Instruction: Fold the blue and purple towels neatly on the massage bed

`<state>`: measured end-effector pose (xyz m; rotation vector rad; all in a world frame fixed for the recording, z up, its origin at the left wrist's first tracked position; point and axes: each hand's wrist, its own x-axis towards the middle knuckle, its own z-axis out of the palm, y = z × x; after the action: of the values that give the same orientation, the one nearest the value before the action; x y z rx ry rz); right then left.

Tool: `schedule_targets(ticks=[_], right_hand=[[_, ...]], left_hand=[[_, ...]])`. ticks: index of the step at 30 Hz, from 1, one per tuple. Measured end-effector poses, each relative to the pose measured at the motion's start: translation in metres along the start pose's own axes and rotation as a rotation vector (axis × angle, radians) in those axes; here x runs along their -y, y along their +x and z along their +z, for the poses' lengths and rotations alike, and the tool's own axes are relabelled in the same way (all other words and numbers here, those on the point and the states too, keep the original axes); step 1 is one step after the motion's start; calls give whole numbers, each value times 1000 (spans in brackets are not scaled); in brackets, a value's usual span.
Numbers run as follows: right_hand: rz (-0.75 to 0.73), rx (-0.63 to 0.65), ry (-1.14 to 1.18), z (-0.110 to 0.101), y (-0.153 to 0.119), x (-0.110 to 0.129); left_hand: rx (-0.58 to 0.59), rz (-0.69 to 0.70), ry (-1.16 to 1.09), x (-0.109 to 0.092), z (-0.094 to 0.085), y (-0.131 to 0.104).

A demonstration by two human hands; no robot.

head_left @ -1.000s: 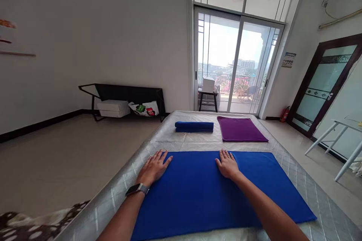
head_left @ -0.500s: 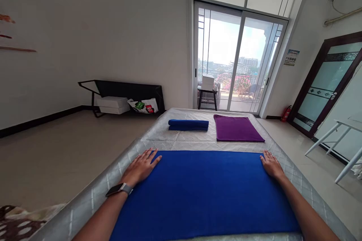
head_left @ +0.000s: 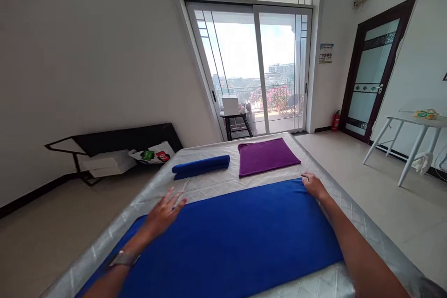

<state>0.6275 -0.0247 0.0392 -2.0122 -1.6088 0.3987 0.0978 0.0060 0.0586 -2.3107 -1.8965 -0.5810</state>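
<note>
A blue cloth [head_left: 237, 237] lies spread out flat across the bed in front of me. Over its left part is my left hand [head_left: 163, 213], fingers spread and holding nothing; a watch [head_left: 124, 259] is on that wrist. At the cloth's far right corner, my right hand [head_left: 314, 187] has its fingers bent onto the edge, and small creases run from there. Beyond the cloth, a rolled blue cloth [head_left: 201, 166] lies on the left. A folded purple cloth [head_left: 268, 156] lies flat to the right of the roll.
The bare mattress [head_left: 206, 188] shows around the cloths. A black frame [head_left: 122, 137] with white boxes [head_left: 106, 164] and a printed bag [head_left: 155, 153] stands by the left wall. A white table [head_left: 415, 118] is at right. Glass sliding doors [head_left: 261, 70] are behind the bed.
My view has turned right. My left hand has come off the far left corner and moved inward over the cloth. My right hand's fingers have bent at the far right corner, creasing it.
</note>
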Motion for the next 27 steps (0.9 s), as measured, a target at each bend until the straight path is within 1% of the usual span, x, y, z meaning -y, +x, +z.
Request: schedule_targets(ticks=[1,3,5,7,8,9,10,11,12,13,14,16,18,19,21,23,27], right_hand=[[18,-14,19,-3,1,-3],[57,-37,50,-8,0,-10],[91,-54,72,-10,-1,-14],[115,-64,89,-11,-2,-17],[124,-68,97,-11,-2,-18],[131,-71,103,-10,-3,-19],[136,-73,108,-10,-2,-20],[139,-75,109,-10,-2,-20],[142,-74,109,-9,-1,-21],[143,-70,106,-8,-1,-21],[143,-65,101,-7,0,-21],[138,-49,86,-4,1,-19],[131,-34,64,0,1,-16],[130,-29,51,2,1,-15],[131,-25,28,4,0,-12],[131,-31,15,5,-2,-10],[126,-46,35,4,-5,-7]], left_hand=[[42,45,-79,-38,-3,4],[197,232,-300,-119,-4,7],[368,414,-511,-198,1,3],[486,531,-683,-266,12,-6],[545,562,-776,-294,18,-12],[609,581,-867,-318,24,-19],[660,601,-941,-338,29,-26],[702,630,-985,-353,33,-33],[721,674,-988,-365,36,-39],[717,734,-946,-373,38,-46],[689,805,-862,-379,39,-53],[574,937,-635,-385,40,-65],[458,1029,-436,-389,40,-76],[418,1061,-368,-390,41,-81],[372,1104,-286,-392,42,-87],[349,1125,-254,-393,42,-89],[349,1095,-276,-395,43,-87]])
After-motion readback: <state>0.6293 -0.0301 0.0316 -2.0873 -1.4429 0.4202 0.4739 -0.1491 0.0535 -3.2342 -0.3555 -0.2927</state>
